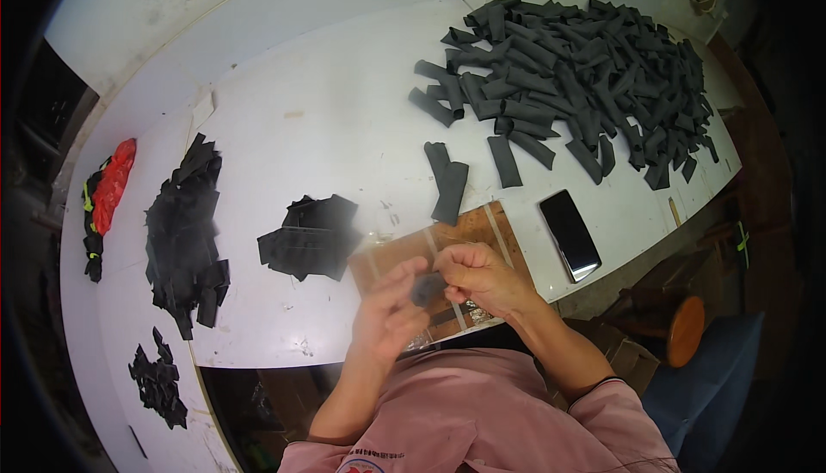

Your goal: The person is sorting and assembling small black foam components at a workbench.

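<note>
In front of my body, a small dark grey piece of foam-like sheet or tube (427,290) is between my two hands. My right hand (483,279) is closed, thumb and fingers pinching the piece's right side. On its left, my left hand (389,308) is slightly blurred, its fingers apart and loosely curved beside the piece. Whether they touch it I cannot tell. Below both hands is a brown board (391,258) with pale tape strips. Two dark grey tubes (449,189) lie crossed at the board's far edge.
A large heap of dark grey tubes (568,77) covers the far right of the white table (284,146). A phone (570,236) lies right of the board. Black flat pieces form a near stack (310,236) and a longer pile (182,241). Black scraps (159,383) and a red bag (114,185) lie farther left.
</note>
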A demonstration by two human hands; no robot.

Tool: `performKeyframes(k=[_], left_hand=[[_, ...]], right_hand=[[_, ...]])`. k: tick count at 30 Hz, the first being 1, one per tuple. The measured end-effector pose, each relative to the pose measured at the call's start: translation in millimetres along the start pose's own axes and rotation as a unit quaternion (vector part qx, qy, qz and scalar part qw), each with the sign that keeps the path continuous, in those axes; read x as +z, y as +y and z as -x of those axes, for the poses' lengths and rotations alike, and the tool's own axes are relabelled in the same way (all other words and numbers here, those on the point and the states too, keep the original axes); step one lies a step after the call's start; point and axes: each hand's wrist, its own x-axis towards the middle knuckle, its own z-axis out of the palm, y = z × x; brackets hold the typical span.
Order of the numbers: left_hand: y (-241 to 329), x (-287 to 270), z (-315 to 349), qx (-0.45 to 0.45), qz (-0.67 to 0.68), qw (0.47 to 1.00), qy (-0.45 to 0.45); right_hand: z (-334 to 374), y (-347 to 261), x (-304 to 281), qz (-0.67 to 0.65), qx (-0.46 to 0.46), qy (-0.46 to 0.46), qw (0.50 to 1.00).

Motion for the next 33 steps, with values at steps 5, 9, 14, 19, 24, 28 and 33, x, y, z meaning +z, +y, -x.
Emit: performKeyframes(k=[5, 9, 14, 19, 24, 28, 33], left_hand=[[4.2, 42.7, -4.2, 0.377, -0.629, 0.677, 0.059], [10.9, 43.4, -1.0, 0.343, -0.642, 0.685, -0.031], [-11.1, 49.0, 12.7, 0.423, -0.429, 0.796, 0.052], [-15.2, 25.4, 1.4, 0.358, -0.407, 0.838, 0.063], [9.5, 48.0, -13.9, 0.235, -0.464, 0.852, -0.067], [-11.4, 61.9, -12.3, 0.304, -0.679, 0.666, 0.041], [-13.5, 53.7, -18.2, 0.327, -0.643, 0.69, 0.057]], right_hand=[[-6.9, -12.7, -5.7, 0.138, -0.077, 0.036, 0.987], [2.2, -26.0, 11.1, 0.373, -0.253, 0.152, 0.879], [22.2, -51.1, 41.8, 0.679, -0.395, 0.058, 0.617], [8.9, -13.2, 5.2, 0.641, -0.345, 0.045, 0.684], [13.4, -25.3, 11.7, 0.578, -0.367, 0.048, 0.727], [5.0, -4.4, -3.5, 0.573, -0.409, 0.028, 0.71], [-1.4, -0.2, -8.8, 0.564, -0.352, 0.009, 0.747]])
